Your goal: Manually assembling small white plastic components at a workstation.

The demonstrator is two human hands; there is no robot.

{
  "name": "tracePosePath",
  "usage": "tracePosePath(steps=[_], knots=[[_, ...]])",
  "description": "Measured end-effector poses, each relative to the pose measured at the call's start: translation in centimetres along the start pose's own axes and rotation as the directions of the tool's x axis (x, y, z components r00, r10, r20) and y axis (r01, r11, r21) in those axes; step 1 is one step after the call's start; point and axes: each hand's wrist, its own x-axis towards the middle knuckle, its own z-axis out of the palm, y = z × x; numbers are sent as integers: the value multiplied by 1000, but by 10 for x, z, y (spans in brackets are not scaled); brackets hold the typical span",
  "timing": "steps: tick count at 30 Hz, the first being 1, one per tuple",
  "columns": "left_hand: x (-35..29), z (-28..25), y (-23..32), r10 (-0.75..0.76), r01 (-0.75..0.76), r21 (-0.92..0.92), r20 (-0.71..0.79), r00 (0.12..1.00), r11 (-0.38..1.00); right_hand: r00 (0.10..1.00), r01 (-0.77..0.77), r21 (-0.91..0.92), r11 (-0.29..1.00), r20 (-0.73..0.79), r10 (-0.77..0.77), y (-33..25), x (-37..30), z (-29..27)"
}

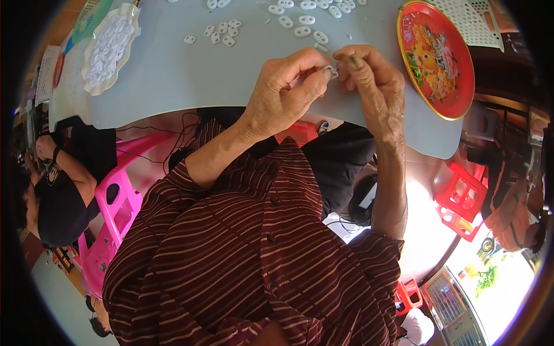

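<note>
Just within the pinch of the left hand (281, 89), a white piece (333, 72)

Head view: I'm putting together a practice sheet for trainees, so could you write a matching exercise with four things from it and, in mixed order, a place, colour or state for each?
Column one
1. Left hand
2. Round tray
3. Wavy-rimmed dish
4. Plastic chair

Column two
A. Toward the left end of the grey table, heaped with white pieces
B. Pink, on the person's left
C. Pinching a small white piece between thumb and finger
D. Red with a flower pattern, at the table's right side

Right pairs: 1-C, 2-D, 3-A, 4-B.
</note>
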Motion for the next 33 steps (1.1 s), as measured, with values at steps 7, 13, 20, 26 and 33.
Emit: tracePosePath(steps=[7, 13, 20, 26, 33], knots=[[1, -1, -1, 16, -16, 20, -4, 1000, 1000, 1000, 26, -18, 1000, -5, -26, 6, -5, 5], [1, -3, 6, -13, 14, 56, -26, 1000, 998, 993, 49, -1, 999, -104, -49, 8, -9, 16], [4, -5, 10, 153, -164, 270, 61, 986, 949, 985, 160, 94, 983, -77, -153, 21, -10, 6], [56, -30, 13, 338, -476, 719, 343, 877, 505, 998, 29, 263, 964, -60, -14, 15, -15, -1], [78, -37, 2, 108, -513, 781, 511, 853, 357, 996, 66, 220, 973, -69, -52, 21, -14, -1]])
